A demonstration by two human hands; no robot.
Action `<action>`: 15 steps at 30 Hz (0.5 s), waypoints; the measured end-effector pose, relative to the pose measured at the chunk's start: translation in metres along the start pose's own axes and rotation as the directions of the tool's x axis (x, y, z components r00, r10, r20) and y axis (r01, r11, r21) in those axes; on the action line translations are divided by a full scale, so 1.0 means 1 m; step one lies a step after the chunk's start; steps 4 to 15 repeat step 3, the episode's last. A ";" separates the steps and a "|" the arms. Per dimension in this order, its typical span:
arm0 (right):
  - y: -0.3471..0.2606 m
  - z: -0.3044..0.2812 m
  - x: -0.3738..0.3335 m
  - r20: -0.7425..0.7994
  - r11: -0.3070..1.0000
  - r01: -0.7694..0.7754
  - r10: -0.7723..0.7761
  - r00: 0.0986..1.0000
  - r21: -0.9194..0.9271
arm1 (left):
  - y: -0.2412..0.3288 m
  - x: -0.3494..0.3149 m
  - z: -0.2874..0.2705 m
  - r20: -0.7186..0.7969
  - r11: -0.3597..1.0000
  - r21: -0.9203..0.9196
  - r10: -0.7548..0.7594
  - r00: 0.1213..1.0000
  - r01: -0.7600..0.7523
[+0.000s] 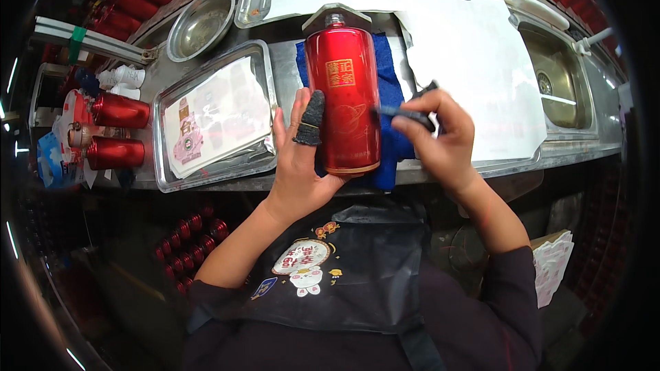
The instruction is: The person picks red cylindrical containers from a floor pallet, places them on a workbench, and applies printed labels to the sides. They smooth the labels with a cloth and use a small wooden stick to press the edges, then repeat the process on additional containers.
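Observation:
A glossy red bottle (342, 120) with a clear neck and gold markings lies over a blue cloth (392, 89), its neck pointing away from me. My left hand (300, 165) holds it from the left and at its base, with the fingers stretched along its side. One finger wears a black fabric cover (311, 120) with a band round it. In my right hand (440, 137), the closed fingers grip a dark-handled tool (416, 117). Its narrow, blurred tip meets the bottle's right side; I cannot tell what kind of tip it is.
To the left, a metal tray (162, 158) holds printed sheets (220, 113), near two red bottles (120, 110). Behind stand a metal bowl (201, 25) and a second tray (249, 0). White paper (481, 82) covers the right side, beside a sink (557, 72).

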State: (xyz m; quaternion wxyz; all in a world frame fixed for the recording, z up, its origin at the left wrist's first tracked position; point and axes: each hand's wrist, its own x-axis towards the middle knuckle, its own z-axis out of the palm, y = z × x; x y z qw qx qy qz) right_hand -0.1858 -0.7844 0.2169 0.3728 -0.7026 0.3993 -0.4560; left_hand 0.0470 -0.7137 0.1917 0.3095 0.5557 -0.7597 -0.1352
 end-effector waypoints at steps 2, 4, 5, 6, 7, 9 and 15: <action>0.002 0.004 0.003 0.003 0.945 0.284 -0.287 0.958 -0.162 | 0.001 -0.003 -0.002 0.021 0.999 -0.047 0.023 1.000 -0.022; 0.000 0.005 0.010 0.012 0.941 0.301 -0.303 0.953 -0.156 | 0.000 -0.004 -0.007 0.056 0.997 -0.050 0.055 0.997 -0.053; 0.000 0.005 0.010 0.012 0.941 0.301 -0.303 0.953 -0.156 | 0.000 -0.004 -0.007 0.056 0.997 -0.050 0.055 0.997 -0.053; 0.000 0.005 0.010 0.012 0.941 0.301 -0.303 0.953 -0.156 | 0.000 -0.004 -0.007 0.056 0.997 -0.050 0.055 0.997 -0.053; 0.000 0.005 0.010 0.012 0.941 0.301 -0.303 0.953 -0.156 | 0.000 -0.004 -0.007 0.056 0.997 -0.050 0.055 0.997 -0.053; 0.000 0.005 0.010 0.012 0.941 0.301 -0.303 0.953 -0.156 | 0.000 -0.004 -0.007 0.056 0.997 -0.050 0.055 0.997 -0.053; 0.000 0.005 0.010 0.012 0.941 0.301 -0.303 0.953 -0.156 | 0.000 -0.004 -0.007 0.056 0.997 -0.050 0.055 0.997 -0.053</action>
